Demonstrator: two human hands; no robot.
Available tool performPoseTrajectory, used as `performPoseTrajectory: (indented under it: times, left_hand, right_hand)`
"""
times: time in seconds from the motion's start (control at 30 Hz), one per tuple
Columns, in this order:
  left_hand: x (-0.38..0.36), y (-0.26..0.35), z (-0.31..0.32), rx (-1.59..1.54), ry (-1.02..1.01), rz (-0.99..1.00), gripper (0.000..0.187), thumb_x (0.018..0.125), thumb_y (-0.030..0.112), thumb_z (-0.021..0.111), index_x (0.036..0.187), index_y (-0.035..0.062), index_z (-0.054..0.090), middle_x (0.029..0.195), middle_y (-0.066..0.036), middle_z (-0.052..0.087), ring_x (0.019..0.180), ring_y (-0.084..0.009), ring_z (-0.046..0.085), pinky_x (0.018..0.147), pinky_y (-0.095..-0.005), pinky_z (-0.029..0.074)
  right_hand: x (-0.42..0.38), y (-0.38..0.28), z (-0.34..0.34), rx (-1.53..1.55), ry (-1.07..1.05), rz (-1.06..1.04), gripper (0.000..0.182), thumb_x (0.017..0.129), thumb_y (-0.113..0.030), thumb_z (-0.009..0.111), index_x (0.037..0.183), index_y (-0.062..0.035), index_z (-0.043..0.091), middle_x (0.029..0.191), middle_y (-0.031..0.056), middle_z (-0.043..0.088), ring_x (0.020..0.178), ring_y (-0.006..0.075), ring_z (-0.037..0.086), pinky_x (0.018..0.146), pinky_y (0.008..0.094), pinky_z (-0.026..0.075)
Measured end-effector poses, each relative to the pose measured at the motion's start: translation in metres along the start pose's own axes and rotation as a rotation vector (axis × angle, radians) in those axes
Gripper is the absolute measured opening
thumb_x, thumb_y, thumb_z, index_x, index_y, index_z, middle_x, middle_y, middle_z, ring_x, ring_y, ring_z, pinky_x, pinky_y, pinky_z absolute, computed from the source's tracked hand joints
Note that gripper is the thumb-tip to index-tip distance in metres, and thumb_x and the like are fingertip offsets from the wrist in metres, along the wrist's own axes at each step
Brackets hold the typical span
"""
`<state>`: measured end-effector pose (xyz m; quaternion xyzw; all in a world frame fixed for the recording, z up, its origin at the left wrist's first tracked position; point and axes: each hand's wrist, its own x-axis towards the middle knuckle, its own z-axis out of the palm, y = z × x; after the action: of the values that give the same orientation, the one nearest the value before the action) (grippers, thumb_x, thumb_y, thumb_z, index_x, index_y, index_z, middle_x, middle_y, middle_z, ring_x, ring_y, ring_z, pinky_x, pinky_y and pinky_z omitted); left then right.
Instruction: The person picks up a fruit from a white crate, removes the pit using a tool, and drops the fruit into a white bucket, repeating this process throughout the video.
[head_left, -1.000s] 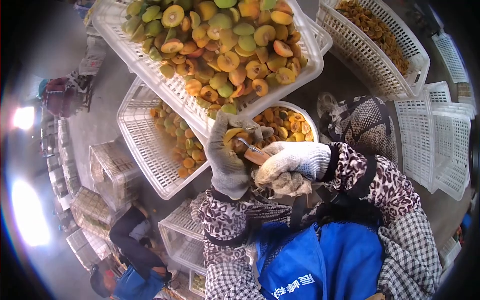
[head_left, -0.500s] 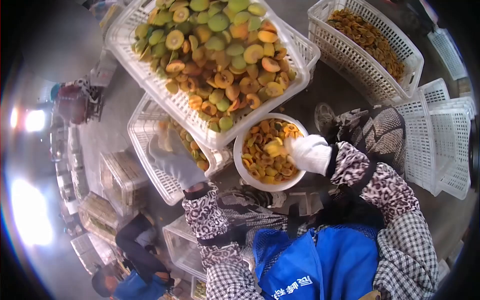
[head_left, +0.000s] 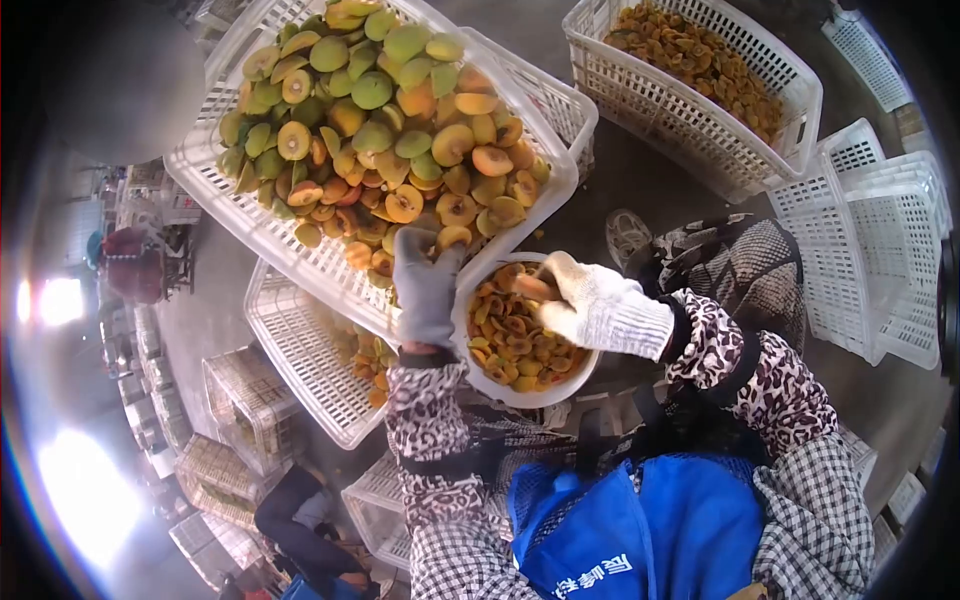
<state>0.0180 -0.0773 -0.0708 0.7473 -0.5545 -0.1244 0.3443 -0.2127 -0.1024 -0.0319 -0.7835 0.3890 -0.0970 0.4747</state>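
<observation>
A big white crate (head_left: 300, 262) heaped with green and orange halved fruit stands in front of me. My left hand (head_left: 427, 285), in a grey glove, reaches over its near edge, fingers curled against the fruit; whether they grip a piece is hidden. Beside it is a round white bucket (head_left: 515, 398) of orange fruit pieces. Above the bucket, my right hand (head_left: 590, 302), in a white knitted glove, pinches an orange fruit piece (head_left: 533, 287) between thumb and fingers.
Under the big crate sits another white crate (head_left: 300, 385) with some fruit. A crate of darker orange pieces (head_left: 790, 165) stands at upper right, near stacked white crates (head_left: 860, 250). A shoe (head_left: 626, 235) is beyond the bucket. Another person's leg (head_left: 295, 520) shows at lower left.
My left hand has moved from the lower crate to the big crate's fruit. My right hand has risen slightly off the bucket's fruit, holding a piece. The view has shifted a little.
</observation>
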Motion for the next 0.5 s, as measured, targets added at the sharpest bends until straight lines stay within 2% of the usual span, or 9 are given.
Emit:
performPoseTrajectory:
  times: [0.07, 0.1, 0.17, 0.23, 0.27, 0.3, 0.4, 0.43, 0.5]
  left_hand:
    - [-0.011, 0.029, -0.03, -0.764, -0.177, -0.446, 0.03, 0.087, 0.013, 0.064, 0.111, -0.0017, 0.054, 0.097, -0.007, 0.06, 0.095, -0.0167, 0.06, 0.086, -0.0306, 0.052]
    - [-0.016, 0.047, -0.042, -0.76, -0.168, -0.455, 0.03, 0.087, 0.013, 0.064, 0.111, -0.0017, 0.054, 0.097, -0.007, 0.06, 0.095, -0.0167, 0.06, 0.086, -0.0306, 0.052]
    - [-0.029, 0.076, -0.056, -1.203, -0.128, -0.571, 0.027, 0.093, 0.02, 0.059, 0.108, -0.0019, 0.053, 0.093, -0.007, 0.061, 0.086, -0.0155, 0.062, 0.081, -0.0281, 0.055]
    - [-0.047, 0.076, -0.061, -1.285, -0.114, -0.533, 0.028, 0.096, 0.025, 0.055, 0.107, -0.0007, 0.053, 0.091, -0.007, 0.06, 0.084, -0.0168, 0.063, 0.081, -0.031, 0.055]
    - [-0.055, 0.076, -0.062, -1.367, -0.115, -0.492, 0.03, 0.099, 0.03, 0.051, 0.106, 0.0005, 0.054, 0.09, -0.007, 0.06, 0.082, -0.0181, 0.063, 0.082, -0.0339, 0.055]
    - [-0.059, 0.077, -0.059, -1.566, -0.065, -0.629, 0.035, 0.1, 0.037, 0.047, 0.108, 0.0033, 0.053, 0.091, -0.006, 0.06, 0.083, -0.0208, 0.063, 0.083, -0.0411, 0.054]
    - [-0.07, 0.073, -0.066, -1.727, 0.072, -0.679, 0.035, 0.1, 0.037, 0.047, 0.109, 0.0036, 0.051, 0.093, -0.01, 0.059, 0.086, -0.0239, 0.063, 0.087, -0.0463, 0.055]
    - [-0.072, 0.072, -0.069, -1.726, 0.077, -0.678, 0.035, 0.1, 0.037, 0.047, 0.109, 0.0036, 0.051, 0.093, -0.01, 0.059, 0.086, -0.0239, 0.063, 0.087, -0.0463, 0.055]
    - [-0.079, 0.071, -0.077, -1.373, 0.061, -0.539, 0.031, 0.101, 0.031, 0.047, 0.113, 0.0022, 0.048, 0.098, -0.01, 0.058, 0.09, -0.0216, 0.061, 0.087, -0.0429, 0.055]
  right_hand:
    - [0.003, -0.011, 0.015, 0.112, 0.126, -0.202, 0.029, 0.088, -0.025, 0.056, 0.106, -0.0034, 0.049, 0.082, 0.0189, 0.062, 0.072, 0.0366, 0.064, 0.064, 0.0447, 0.052]
    - [0.005, -0.023, 0.013, 0.017, 0.122, -0.292, 0.029, 0.088, -0.027, 0.059, 0.102, -0.0036, 0.05, 0.08, 0.0198, 0.062, 0.07, 0.0372, 0.064, 0.063, 0.0451, 0.052]
    - [0.002, -0.036, 0.022, -0.018, 0.054, -0.217, 0.03, 0.088, -0.028, 0.06, 0.102, -0.0032, 0.05, 0.077, 0.0191, 0.062, 0.068, 0.0374, 0.064, 0.062, 0.0447, 0.051]
    - [-0.006, -0.051, 0.028, -0.052, -0.062, -0.125, 0.032, 0.088, -0.029, 0.061, 0.1, -0.0013, 0.051, 0.074, 0.0194, 0.062, 0.065, 0.0386, 0.064, 0.059, 0.0443, 0.051]
    - [-0.01, -0.051, 0.031, 0.038, -0.143, -0.17, 0.033, 0.089, -0.029, 0.06, 0.102, 0.0002, 0.051, 0.077, 0.0211, 0.064, 0.069, 0.0389, 0.065, 0.061, 0.0442, 0.051]
    - [-0.011, -0.052, 0.034, 0.055, -0.19, -0.178, 0.033, 0.089, -0.028, 0.06, 0.102, 0.001, 0.05, 0.078, 0.0218, 0.064, 0.07, 0.0389, 0.065, 0.062, 0.0442, 0.051]
    - [-0.014, -0.057, 0.043, 0.109, -0.235, -0.14, 0.032, 0.088, -0.029, 0.06, 0.1, 0.0, 0.05, 0.078, 0.0227, 0.064, 0.072, 0.0409, 0.064, 0.063, 0.0459, 0.05]
    - [-0.014, -0.06, 0.044, 0.142, -0.226, -0.093, 0.032, 0.087, -0.03, 0.061, 0.097, -0.0018, 0.05, 0.078, 0.0228, 0.063, 0.072, 0.0429, 0.062, 0.063, 0.0477, 0.049]
    - [-0.012, -0.071, 0.04, 0.117, -0.202, -0.105, 0.032, 0.087, -0.03, 0.061, 0.098, -0.0017, 0.05, 0.077, 0.023, 0.063, 0.072, 0.0427, 0.063, 0.063, 0.0472, 0.049]
